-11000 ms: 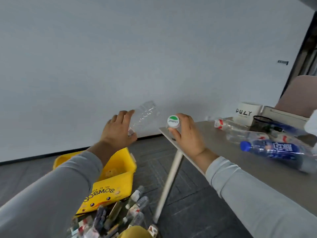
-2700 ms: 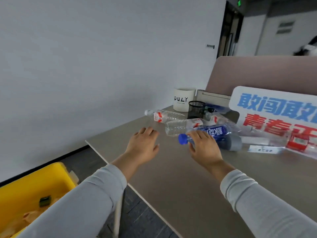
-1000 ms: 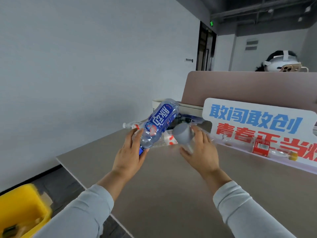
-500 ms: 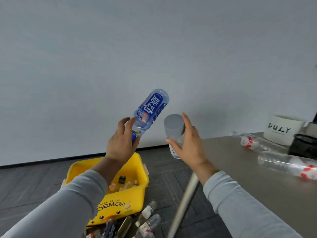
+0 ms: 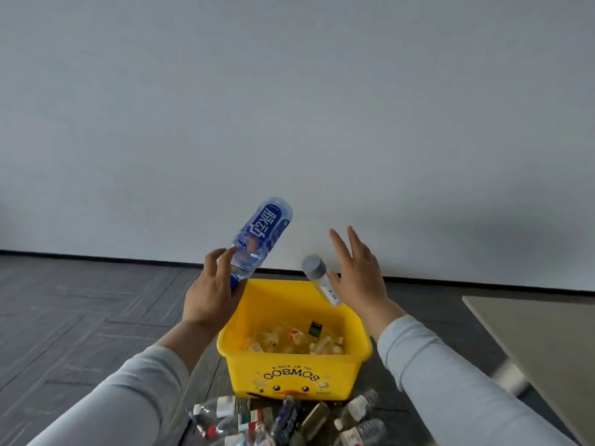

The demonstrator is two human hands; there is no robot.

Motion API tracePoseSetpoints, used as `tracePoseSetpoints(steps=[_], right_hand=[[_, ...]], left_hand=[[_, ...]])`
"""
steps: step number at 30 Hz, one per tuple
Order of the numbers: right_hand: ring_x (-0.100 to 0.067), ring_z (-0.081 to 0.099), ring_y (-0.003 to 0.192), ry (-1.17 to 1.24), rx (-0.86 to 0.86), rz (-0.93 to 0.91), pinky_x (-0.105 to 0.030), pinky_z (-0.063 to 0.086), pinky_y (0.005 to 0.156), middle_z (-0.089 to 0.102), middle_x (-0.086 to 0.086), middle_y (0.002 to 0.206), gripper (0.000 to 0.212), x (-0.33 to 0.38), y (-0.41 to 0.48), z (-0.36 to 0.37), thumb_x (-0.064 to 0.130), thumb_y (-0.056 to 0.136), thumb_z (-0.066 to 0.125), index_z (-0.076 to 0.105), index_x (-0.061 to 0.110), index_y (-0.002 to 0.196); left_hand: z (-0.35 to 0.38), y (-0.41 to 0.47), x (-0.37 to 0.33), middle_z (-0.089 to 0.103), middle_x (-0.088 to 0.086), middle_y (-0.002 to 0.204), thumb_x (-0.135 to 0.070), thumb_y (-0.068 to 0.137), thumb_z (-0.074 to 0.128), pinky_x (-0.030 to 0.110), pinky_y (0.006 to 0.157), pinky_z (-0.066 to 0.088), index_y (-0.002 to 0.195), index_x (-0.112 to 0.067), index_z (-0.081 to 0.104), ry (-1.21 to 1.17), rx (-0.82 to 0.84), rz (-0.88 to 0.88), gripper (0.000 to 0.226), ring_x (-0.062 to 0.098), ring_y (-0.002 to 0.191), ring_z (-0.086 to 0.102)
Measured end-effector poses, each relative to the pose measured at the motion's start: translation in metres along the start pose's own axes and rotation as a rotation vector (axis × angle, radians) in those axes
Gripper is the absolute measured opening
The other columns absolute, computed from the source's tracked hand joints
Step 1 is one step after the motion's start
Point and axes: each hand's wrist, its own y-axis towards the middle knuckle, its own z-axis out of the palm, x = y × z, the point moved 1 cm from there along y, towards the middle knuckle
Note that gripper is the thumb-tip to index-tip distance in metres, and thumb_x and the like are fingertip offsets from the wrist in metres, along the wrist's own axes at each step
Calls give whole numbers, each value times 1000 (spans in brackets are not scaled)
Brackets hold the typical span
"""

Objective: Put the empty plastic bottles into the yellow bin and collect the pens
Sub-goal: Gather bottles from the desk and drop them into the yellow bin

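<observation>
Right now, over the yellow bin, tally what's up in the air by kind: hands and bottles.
Hands: 2 (left hand, right hand)
Bottles: 2 (blue-labelled bottle, grey-capped bottle)
Total: 4

The blue-labelled bottle (image 5: 262, 235) is clear glossy plastic wrapped in shiny printed film. The small bottle (image 5: 322, 281) is clear plastic too, with a matt grey cap and what may be a paper label, though blur makes that uncertain. The yellow bin (image 5: 244, 371) is smooth moulded plastic with a soft sheen. The heaped bottles (image 5: 289, 420) are thin, crinkled clear plastic. The sleeves (image 5: 450, 375) are soft, matt grey cloth. The floor (image 5: 80, 310) looks matt and grained, the wall (image 5: 289, 107) flat matt paint, and the tabletop (image 5: 547, 333) smooth and matt.
</observation>
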Motion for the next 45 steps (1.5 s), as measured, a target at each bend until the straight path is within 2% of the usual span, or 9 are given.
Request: tracePoseSetpoints(steps=[10,12,14,16,18,22,26,37,45], right_hand=[[-30,52,114,-11,-20,-47,-42,46,89,50,-11,133,55,-20,-2,14,21,86,60,39,12,136],[-31,55,109,-42,-19,-32,-43,47,86,54,-11,128,54,-32,-5,11,21,84,61,42,11,134],[-31,52,112,-83,12,-13,-43,45,88,52,-10,130,54,-45,-8,4,23,86,58,41,12,135],[-30,49,115,-111,28,-3,-42,42,90,49,-10,133,53,-58,-11,-5,24,88,55,38,13,137],[-29,46,118,-137,39,23,-40,39,93,46,-8,136,52,-70,-15,-14,26,91,52,35,14,139],[-26,44,121,-174,116,80,-37,37,96,44,-7,137,52,-87,-29,-21,29,93,46,29,16,141],[-25,45,120,-184,146,90,-36,37,97,45,-7,136,51,-94,-46,-30,30,94,44,30,16,141],[-30,52,109,-289,28,272,-36,40,87,57,-9,121,41,-152,-128,-119,25,89,50,46,13,127],[-26,51,115,-410,-25,515,-37,40,93,53,-7,129,48,-206,-235,-198,27,91,47,36,18,137]], left_hand=[[39,9,-8,52,20,123,-24,71,77,34,48,53,126,-17,35,68,25,262,70,30,74,67],[55,36,-20,33,22,142,-32,79,69,41,72,54,138,-22,23,231,155,264,76,36,102,59],[77,61,-30,-8,14,155,-49,87,52,47,104,33,146,-27,-8,445,428,136,87,42,135,22],[92,73,-50,-19,10,154,-59,86,45,51,112,14,144,-26,-18,467,601,49,92,40,140,-3],[102,72,-72,-7,9,156,-58,86,45,50,112,14,146,-22,-9,386,585,97,89,35,142,-1],[98,55,-99,29,6,147,-44,90,48,39,106,31,143,-19,21,250,412,262,65,27,133,28],[86,43,-118,44,3,133,-39,93,43,34,98,36,134,-18,38,146,338,317,46,22,122,40],[75,9,-240,51,-1,124,-34,94,42,29,89,40,123,-19,47,-66,266,547,33,18,113,47],[88,-38,-362,53,4,118,-27,90,48,32,84,41,117,-14,55,-193,289,794,30,24,109,50]])
